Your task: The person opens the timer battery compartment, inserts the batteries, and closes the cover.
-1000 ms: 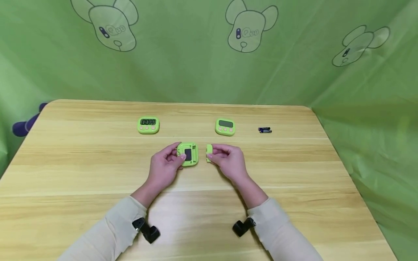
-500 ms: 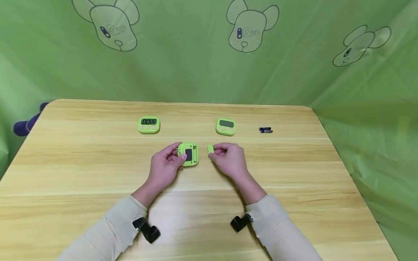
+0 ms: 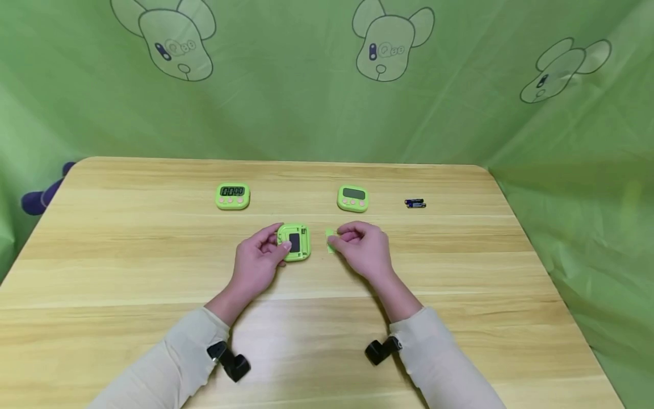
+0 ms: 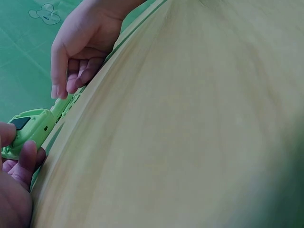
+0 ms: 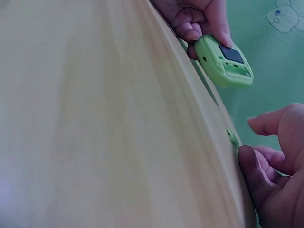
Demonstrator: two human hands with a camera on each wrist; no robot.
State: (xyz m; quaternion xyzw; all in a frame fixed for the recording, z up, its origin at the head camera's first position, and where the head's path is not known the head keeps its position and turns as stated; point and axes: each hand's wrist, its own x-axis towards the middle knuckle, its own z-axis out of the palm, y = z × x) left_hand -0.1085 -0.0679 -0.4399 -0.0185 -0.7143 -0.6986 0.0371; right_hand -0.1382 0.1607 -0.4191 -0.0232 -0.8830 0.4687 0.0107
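Presently, left hand (image 3: pixel 257 257) pinches rounded green plastic timer (image 3: pixel 297 241); right hand (image 3: pixel 365 254), thumb and forefinger parted, at flat green plastic cover (image 3: pixel 330 233), contact unclear. Advised: steady timer, cover un-nudged.

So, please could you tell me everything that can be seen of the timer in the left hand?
The timer is light green, plastic-looking, and squarish with rounded corners. Its back faces up, showing a dark rectangular patch and, towards the right edge, an uncovered slot. The left hand grips its left side, thumb on the back. Whether it touches the table is unclear.
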